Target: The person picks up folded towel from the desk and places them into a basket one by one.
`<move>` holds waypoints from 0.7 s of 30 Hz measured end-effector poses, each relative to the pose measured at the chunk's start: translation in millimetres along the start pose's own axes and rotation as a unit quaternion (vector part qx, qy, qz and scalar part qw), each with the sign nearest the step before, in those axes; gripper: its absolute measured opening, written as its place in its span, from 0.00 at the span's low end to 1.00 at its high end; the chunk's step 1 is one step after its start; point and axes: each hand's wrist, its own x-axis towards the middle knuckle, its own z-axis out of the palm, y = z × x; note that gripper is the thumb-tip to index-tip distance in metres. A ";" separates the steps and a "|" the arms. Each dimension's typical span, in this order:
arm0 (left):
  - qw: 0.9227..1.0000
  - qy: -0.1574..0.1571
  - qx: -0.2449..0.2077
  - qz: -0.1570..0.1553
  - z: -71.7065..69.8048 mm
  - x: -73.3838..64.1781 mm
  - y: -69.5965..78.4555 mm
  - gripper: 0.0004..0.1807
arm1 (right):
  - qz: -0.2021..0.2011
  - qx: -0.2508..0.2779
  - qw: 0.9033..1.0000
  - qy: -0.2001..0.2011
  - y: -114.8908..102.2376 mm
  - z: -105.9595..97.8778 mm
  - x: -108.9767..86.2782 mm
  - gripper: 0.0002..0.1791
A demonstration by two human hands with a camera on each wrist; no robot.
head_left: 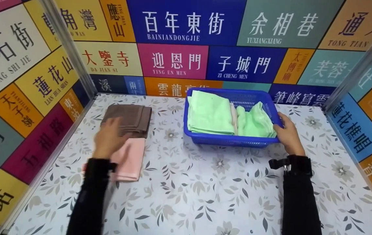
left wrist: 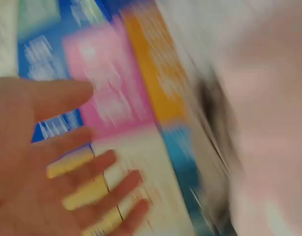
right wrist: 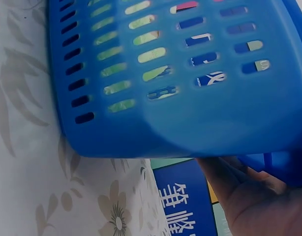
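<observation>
My left hand (head_left: 109,137) is over the near left part of a folded brown towel (head_left: 128,116) and the far end of a folded pink towel (head_left: 132,160). In the left wrist view its fingers are spread and hold nothing, with the pink towel (left wrist: 269,123) blurred at the right. With my right hand (head_left: 288,133) I grip the right rim of a blue plastic basket (head_left: 231,140). Inside the basket a folded green towel (head_left: 210,112) is at the left and a looser green cloth (head_left: 259,120) at the right. A thin beige fold (head_left: 235,117) shows between them.
A white leaf-patterned cloth (head_left: 179,195) covers the table. Panels with street names (head_left: 172,62) stand behind it and along both sides. Beside my left wrist a bit of red-orange cloth shows, mostly hidden by the sleeve (head_left: 89,195).
</observation>
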 end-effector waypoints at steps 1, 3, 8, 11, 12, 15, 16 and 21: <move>0.999 -0.039 0.007 -0.031 -3.8 -2.8 -18.1 0.48 | 0.001 0.002 1.000 0.001 0.2 -0.8 -0.3 0.38; 0.991 -0.111 0.000 -0.075 -8.3 -7.9 -47.4 0.56 | 0.002 0.001 1.000 0.002 0.1 -1.9 -0.8 0.38; 0.971 -0.197 -0.054 -0.121 -7.6 -11.9 -77.3 0.71 | 0.003 -0.006 1.000 0.008 -0.1 -3.3 -0.2 0.37; 0.968 -0.205 -0.052 -0.138 -6.4 -10.9 -76.5 0.75 | 0.000 -0.002 1.000 0.014 -0.8 -2.4 0.0 0.37; 0.967 -0.210 -0.044 -0.140 -6.2 -11.1 -75.3 0.74 | -0.001 0.000 1.000 0.013 -0.8 -1.8 0.2 0.37; 0.965 -0.224 -0.027 -0.135 -1.1 -12.1 -68.7 0.64 | -0.002 0.002 1.000 0.011 -0.3 -0.3 0.7 0.37; 0.965 -0.224 -0.027 -0.130 2.6 -12.4 -64.4 0.61 | -0.002 0.001 1.000 0.011 -0.2 0.2 0.7 0.37; 0.968 -0.214 -0.062 -0.115 30.3 -16.0 -20.6 0.53 | 0.003 0.000 1.000 0.015 0.9 1.4 0.2 0.37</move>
